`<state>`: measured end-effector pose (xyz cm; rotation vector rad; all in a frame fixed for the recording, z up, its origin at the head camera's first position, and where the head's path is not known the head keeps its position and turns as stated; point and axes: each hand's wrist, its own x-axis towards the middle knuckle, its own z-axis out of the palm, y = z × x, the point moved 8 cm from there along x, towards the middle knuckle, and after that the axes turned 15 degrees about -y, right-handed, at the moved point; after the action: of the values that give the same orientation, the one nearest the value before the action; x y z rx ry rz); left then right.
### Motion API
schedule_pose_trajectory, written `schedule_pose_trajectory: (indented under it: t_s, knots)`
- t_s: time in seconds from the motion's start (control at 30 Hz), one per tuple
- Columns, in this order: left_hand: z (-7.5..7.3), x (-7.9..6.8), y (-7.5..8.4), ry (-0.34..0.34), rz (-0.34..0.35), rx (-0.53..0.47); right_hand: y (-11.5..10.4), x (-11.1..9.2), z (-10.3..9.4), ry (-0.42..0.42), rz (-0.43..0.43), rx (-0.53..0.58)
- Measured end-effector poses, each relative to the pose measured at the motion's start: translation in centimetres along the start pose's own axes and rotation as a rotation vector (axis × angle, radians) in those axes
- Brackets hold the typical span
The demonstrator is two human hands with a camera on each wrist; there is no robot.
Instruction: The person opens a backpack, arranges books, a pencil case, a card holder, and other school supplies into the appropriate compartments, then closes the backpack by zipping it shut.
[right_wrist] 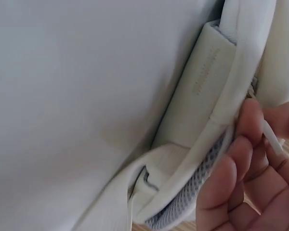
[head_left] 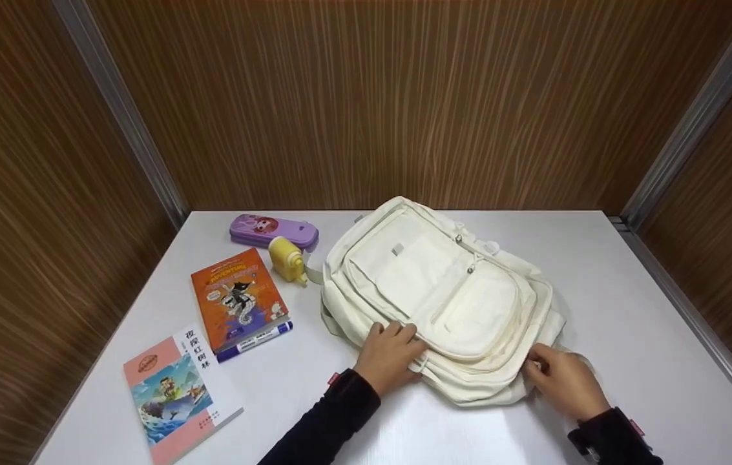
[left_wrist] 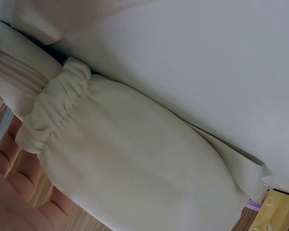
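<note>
A cream backpack [head_left: 424,278] lies tilted on the white table, its front pockets facing up. My left hand [head_left: 388,358] grips its near side edge, fingers over the fabric. In the left wrist view, those fingers are beside the gathered top of a side pocket [left_wrist: 120,149]. At the bag's right end, my right hand [head_left: 566,381] pinches a thin white zipper pull [right_wrist: 272,138] between thumb and fingers. Close by in the right wrist view are a strap [right_wrist: 120,192] and grey mesh padding [right_wrist: 188,192].
Left of the bag stand a yellow bottle [head_left: 287,259] and a purple pencil case [head_left: 288,231]. An orange book [head_left: 210,290] lies nearer, a blue-and-white marker [head_left: 256,340] along its lower edge. A pink-and-white book [head_left: 172,397] lies at front left. Wood-grain panels [head_left: 372,110] enclose the table.
</note>
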<state>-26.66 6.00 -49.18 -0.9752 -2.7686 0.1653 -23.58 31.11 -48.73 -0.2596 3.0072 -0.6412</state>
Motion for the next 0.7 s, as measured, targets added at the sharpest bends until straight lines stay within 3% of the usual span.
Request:
schedule_pose_trajectory:
  t_s: [0.2, 0.53, 0.63, 0.7]
  knots:
    - [0.1, 0.5, 0.4, -0.008, -0.043, -0.017, 0.0, -2.0, 0.3, -0.083, 0.020, 0.025]
    - [0.2, 0.7, 0.8, -0.039, -0.104, -0.029, -2.6, -3.9, 0.7, -0.047, 0.018, -0.118]
    - [0.2, 0.8, 0.8, -0.042, -0.114, -0.011, -3.9, -4.3, 1.5, -0.058, -0.029, -0.136]
    - [0.2, 0.8, 0.9, -0.036, -0.119, 0.000, -5.2, -4.6, 2.2, -0.067, -0.113, -0.117]
